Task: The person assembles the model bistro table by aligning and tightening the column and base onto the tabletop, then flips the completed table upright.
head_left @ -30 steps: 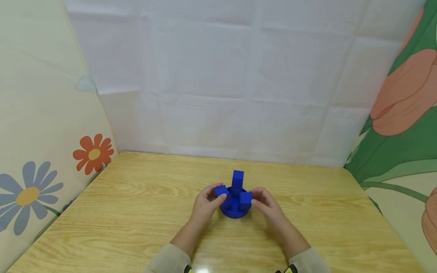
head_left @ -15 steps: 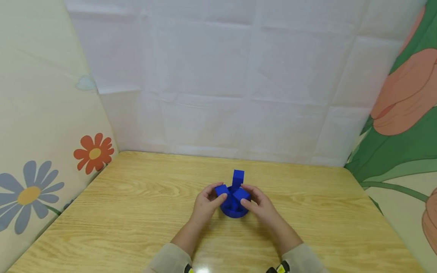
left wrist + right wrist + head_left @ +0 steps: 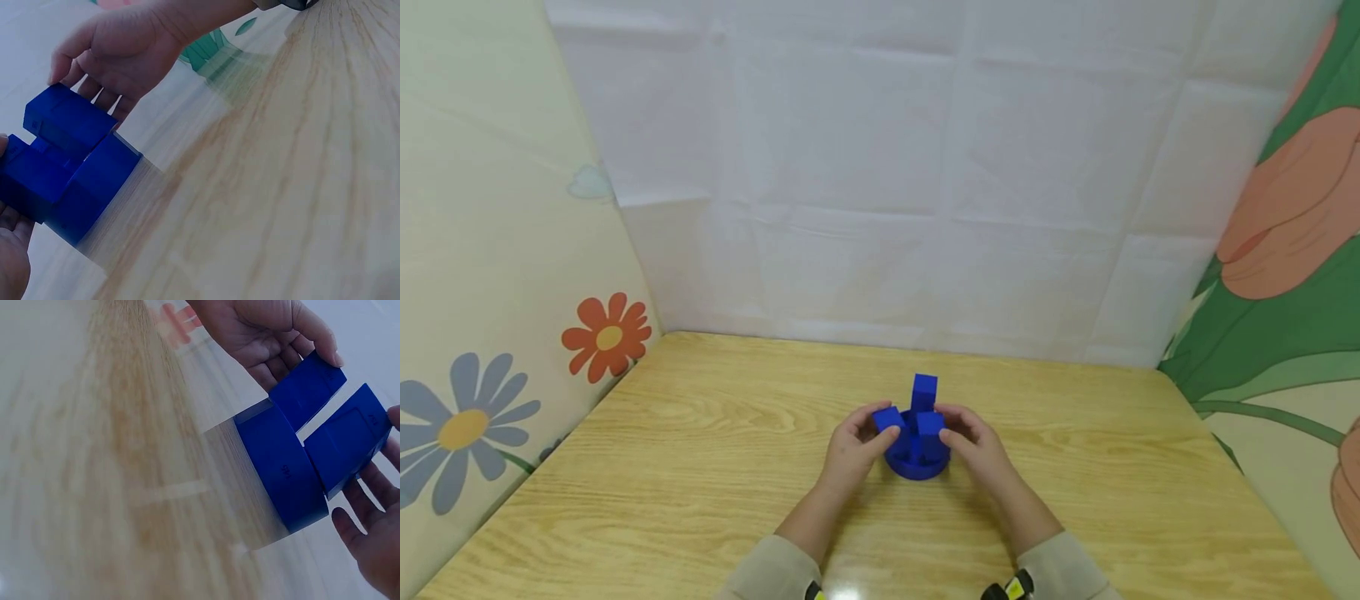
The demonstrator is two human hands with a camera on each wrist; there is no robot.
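A round blue base with a low wall [image 3: 917, 471] sits on the table. Three blue blocks stand up out of it. Between the thumb and fingers of my left hand [image 3: 847, 450] is the left block [image 3: 888, 418], which leans outward. My right hand [image 3: 983, 446] pinches the right block [image 3: 930, 423], thumb in front and fingers behind. The back block [image 3: 924, 392] stands upright, untouched by either hand. In the right wrist view, small dark markings show on the base wall [image 3: 281, 462] and on the right block [image 3: 350, 440]. How the blocks' lower ends sit is hidden.
The wood-grain table [image 3: 722, 433] spreads around the base on all sides. A creased white cloth [image 3: 887, 183] hangs behind its far edge. Flower-patterned sheets [image 3: 497, 275] flank the table left and right.
The right hand has shifted left and its fingers have closed round the right block. That block turned and sits slightly further left and higher. The left hand has stayed in place.
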